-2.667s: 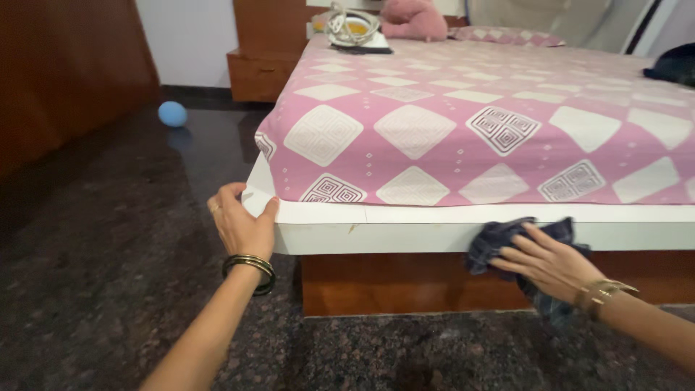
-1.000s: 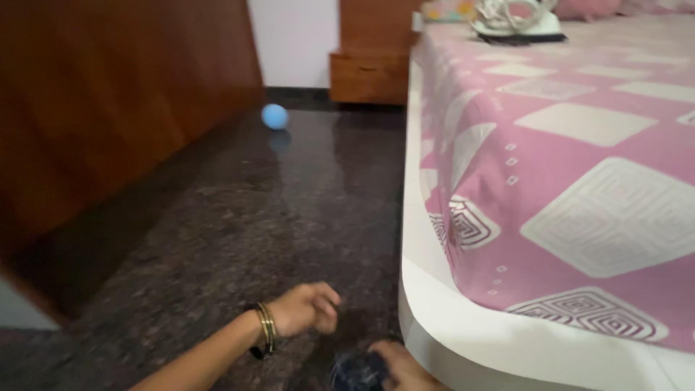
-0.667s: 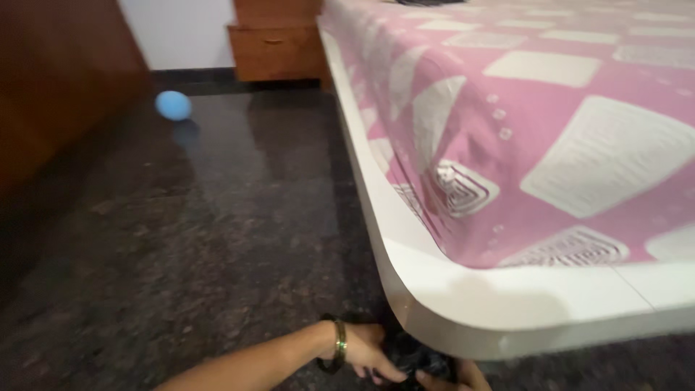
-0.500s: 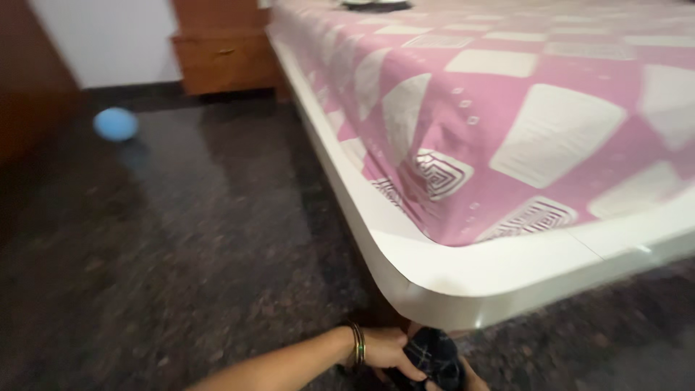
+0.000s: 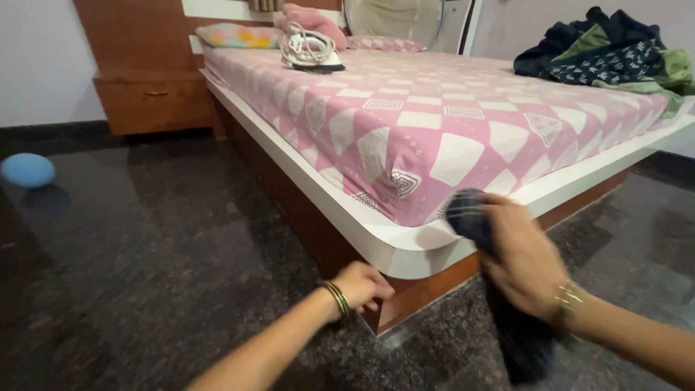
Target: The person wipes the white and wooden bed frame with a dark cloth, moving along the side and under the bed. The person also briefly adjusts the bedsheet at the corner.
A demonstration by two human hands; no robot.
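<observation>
The right hand (image 5: 525, 261) has its fingers closed around a dark blue cloth (image 5: 507, 326), which hangs below them, just beside the white bed frame (image 5: 405, 250). The left hand (image 5: 365, 284) (fingers curled, holding nothing) touches the wooden base (image 5: 416, 289) at the corner. How much is wiped cannot be told.

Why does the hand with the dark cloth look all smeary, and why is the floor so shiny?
In the head view, the right hand and its dark cloth are smeared by motion blur. The left hand, at the bed frame's corner, looks sharper. The polished dark stone floor mirrors soft light and the blue ball. Straight bed edges bow slightly from the wide lens.
</observation>
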